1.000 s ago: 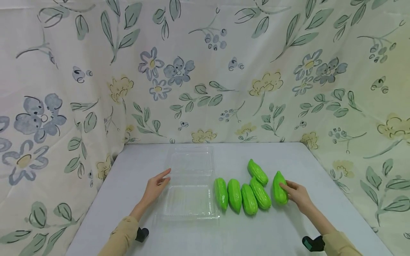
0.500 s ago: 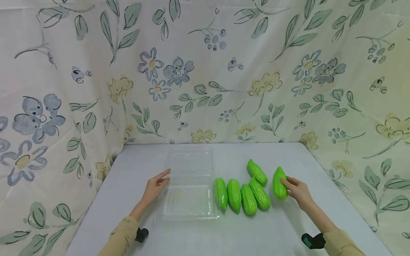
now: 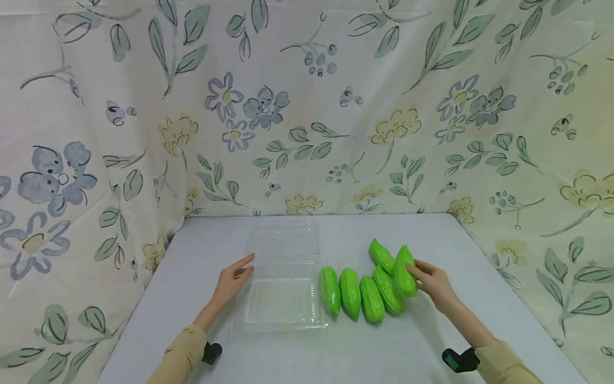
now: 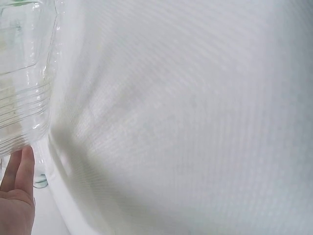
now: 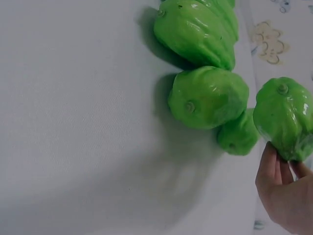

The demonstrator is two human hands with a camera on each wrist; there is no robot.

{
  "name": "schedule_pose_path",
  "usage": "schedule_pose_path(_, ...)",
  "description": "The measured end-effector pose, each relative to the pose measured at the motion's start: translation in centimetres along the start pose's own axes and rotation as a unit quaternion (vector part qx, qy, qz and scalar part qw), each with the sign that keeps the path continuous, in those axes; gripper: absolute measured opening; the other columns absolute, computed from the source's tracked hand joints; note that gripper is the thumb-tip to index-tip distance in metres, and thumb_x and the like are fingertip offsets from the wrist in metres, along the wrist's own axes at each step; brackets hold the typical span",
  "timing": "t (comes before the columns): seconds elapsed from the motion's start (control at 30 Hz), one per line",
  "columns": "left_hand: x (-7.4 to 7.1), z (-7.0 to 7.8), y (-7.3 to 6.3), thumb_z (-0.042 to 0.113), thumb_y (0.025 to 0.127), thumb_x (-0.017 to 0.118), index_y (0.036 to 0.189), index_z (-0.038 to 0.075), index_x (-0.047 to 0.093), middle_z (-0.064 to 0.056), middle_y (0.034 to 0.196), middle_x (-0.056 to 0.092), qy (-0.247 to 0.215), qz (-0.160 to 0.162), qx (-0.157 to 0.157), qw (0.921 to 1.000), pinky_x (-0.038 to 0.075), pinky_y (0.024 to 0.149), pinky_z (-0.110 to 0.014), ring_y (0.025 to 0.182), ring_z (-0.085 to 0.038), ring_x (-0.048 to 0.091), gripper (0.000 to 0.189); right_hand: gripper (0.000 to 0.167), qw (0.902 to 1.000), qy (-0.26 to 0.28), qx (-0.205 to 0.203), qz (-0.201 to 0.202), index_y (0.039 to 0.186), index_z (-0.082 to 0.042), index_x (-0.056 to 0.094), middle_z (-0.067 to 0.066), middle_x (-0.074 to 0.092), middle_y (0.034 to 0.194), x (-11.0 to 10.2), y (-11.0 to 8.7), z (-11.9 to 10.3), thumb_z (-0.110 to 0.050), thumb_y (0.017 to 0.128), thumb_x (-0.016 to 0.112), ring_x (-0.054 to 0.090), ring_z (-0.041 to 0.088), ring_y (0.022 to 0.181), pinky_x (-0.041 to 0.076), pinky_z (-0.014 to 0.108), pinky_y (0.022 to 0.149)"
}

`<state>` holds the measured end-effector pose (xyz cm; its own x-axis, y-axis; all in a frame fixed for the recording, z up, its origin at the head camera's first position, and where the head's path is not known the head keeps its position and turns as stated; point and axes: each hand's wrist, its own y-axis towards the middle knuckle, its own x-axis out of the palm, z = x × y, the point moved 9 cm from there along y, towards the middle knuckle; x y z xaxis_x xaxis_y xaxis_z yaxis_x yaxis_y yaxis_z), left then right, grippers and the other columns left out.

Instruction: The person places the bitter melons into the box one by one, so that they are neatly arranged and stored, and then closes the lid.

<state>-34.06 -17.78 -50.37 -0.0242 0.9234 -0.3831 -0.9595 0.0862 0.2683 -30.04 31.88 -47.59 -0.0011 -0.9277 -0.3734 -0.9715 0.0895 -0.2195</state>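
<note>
With thumb and fingers, my right hand (image 3: 434, 282) pinches a glossy green bitter melon (image 3: 405, 272) by its side, pointed end away from me. The right wrist view shows this held bitter melon (image 5: 284, 115) raised above the table, my right fingertips at its underside. Several more bitter melons (image 3: 350, 293) lie just left of it. A clear plastic clamshell box (image 3: 280, 322) lies opened flat, its lid half toward the back. My left hand (image 3: 231, 280) is at its left edge, fingers extended; in the left wrist view the fingertips meet the ribbed side of the clear box (image 4: 22, 105).
The white table (image 3: 384, 352) ends at a floral curtain (image 3: 307, 160) behind and at the sides. One bitter melon (image 3: 381, 253) lies farther back than the row. Black wrist devices (image 3: 460, 360) sit at both sleeves.
My right hand has lifted the bitter melon and carried it left, so it now overlaps the nearest ones in the head view. My left hand and the box have stayed put.
</note>
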Motion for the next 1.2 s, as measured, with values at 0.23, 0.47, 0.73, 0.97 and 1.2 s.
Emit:
schedule_pose_path(0.23, 0.0, 0.0, 0.1, 0.01, 0.094, 0.058, 0.133, -0.003, 0.052, -0.021, 0.136, 0.052, 0.012, 0.001, 0.017, 0.9998, 0.049, 0.076, -0.009, 0.103, -0.032, 0.066, 0.041, 0.075, 0.9999, 0.006, -0.011, -0.007, 0.145, 0.008, 0.026, 0.029, 0.032, 0.148, 1.0, 0.1, -0.6, -0.044, 0.096, 0.051, 0.038, 0.04, 0.133, 0.052, 0.028, 0.094)
schedule_pose_path(0.47, -0.1, -0.1, 0.2, 0.015, 0.094, 0.059, 0.134, 0.003, 0.054, -0.015, 0.137, 0.054, 0.015, 0.002, 0.021, 0.9997, 0.049, 0.075, -0.009, 0.104, -0.03, 0.066, 0.042, 0.074, 0.9998, 0.003, -0.02, -0.01, 0.145, 0.006, 0.029, 0.028, 0.035, 0.147, 2.5, 0.0, -1.8, -0.043, 0.095, 0.053, 0.04, 0.039, 0.133, 0.049, 0.039, 0.101)
schedule_pose_path(0.73, 0.0, -0.2, 0.1, 0.012, 0.094, 0.059, 0.134, 0.005, 0.053, -0.015, 0.137, 0.054, 0.011, -0.001, 0.019, 0.9998, 0.048, 0.071, -0.011, 0.105, -0.034, 0.065, 0.041, 0.071, 0.9993, 0.002, -0.029, -0.021, 0.144, 0.006, 0.032, 0.028, 0.036, 0.146, 4.8, -0.4, -3.2, -0.041, 0.095, 0.054, 0.043, 0.04, 0.13, 0.047, 0.044, 0.101)
schedule_pose_path(0.97, 0.1, -0.1, 0.0, 0.012, 0.094, 0.059, 0.134, 0.004, 0.053, -0.016, 0.136, 0.054, 0.013, -0.001, 0.018, 0.9998, 0.049, 0.072, -0.011, 0.106, -0.034, 0.065, 0.042, 0.068, 0.9994, 0.02, -0.02, -0.023, 0.143, 0.005, 0.033, 0.028, 0.036, 0.146, 6.7, -0.2, -3.3, -0.037, 0.095, 0.057, 0.041, 0.04, 0.131, 0.046, 0.045, 0.103)
schedule_pose_path(1.2, 0.0, -0.1, 0.0, 0.013, 0.094, 0.059, 0.134, 0.004, 0.054, -0.015, 0.135, 0.055, 0.015, 0.003, 0.017, 0.9997, 0.048, 0.071, -0.011, 0.104, -0.033, 0.066, 0.041, 0.064, 0.9986, 0.029, -0.029, -0.032, 0.142, 0.004, 0.037, 0.027, 0.039, 0.144, 8.8, -0.5, -4.1, -0.032, 0.095, 0.058, 0.045, 0.039, 0.129, 0.051, 0.04, 0.097)
